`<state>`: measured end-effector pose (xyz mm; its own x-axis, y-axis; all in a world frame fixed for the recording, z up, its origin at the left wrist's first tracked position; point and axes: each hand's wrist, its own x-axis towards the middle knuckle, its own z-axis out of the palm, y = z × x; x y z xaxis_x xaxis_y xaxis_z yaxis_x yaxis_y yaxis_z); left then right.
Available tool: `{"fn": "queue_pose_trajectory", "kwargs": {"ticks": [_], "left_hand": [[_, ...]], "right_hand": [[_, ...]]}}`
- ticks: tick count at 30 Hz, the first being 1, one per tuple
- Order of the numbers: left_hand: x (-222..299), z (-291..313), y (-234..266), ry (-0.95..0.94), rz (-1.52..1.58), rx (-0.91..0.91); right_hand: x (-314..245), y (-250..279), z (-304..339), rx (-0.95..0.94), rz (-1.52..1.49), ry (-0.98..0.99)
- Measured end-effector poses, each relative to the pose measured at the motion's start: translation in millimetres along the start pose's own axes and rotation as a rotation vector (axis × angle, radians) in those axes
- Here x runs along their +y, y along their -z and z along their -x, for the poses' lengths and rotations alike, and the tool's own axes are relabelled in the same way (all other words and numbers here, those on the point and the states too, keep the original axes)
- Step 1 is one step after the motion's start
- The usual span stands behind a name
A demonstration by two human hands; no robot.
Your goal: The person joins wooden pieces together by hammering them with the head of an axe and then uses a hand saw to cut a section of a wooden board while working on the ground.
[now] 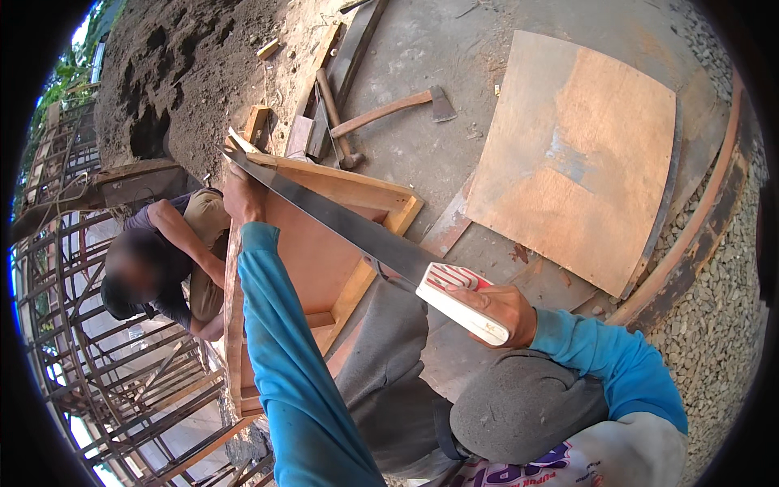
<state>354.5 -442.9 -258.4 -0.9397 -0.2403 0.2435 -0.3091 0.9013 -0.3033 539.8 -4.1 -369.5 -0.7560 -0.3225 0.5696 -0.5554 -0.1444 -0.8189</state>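
Observation:
My right hand [511,312] is closed around the white and red handle of a handsaw [345,219]. Its long dark blade runs up and left across a shallow wooden box frame [380,193] with a reddish-brown panel inside. At the frame's upper left corner my left hand [245,197] grips the wood, close to the blade's tip; the blade and my sleeve partly hide its fingers. The saw teeth are too small to make out against the wood. On the frame's left side, a crouching co-worker [174,260] has a hand at its edge.
A hatchet [389,112] and a hammer [333,114] lie beyond the frame by dark timber. To the right rests a plywood sheet [584,146], with gravel [706,325] past a curved edge. Loose soil [178,73] is at upper left; a wooden lattice [73,325] stands behind the co-worker.

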Motion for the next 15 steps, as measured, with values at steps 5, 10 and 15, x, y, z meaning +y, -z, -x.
{"fn": "queue_pose_trajectory", "kwargs": {"ticks": [5,10,15], "left_hand": [[5,29,-14,0.162,0.420,0.020],[2,36,15,0.056,0.144,0.040],[38,49,27,0.207,0.084,0.076]], "right_hand": [[20,-87,-173,0.010,-0.128,-0.111],[8,-52,-90,-0.093,-0.120,-0.070],[-8,1,-14,-0.040,-0.087,-0.026]]}}
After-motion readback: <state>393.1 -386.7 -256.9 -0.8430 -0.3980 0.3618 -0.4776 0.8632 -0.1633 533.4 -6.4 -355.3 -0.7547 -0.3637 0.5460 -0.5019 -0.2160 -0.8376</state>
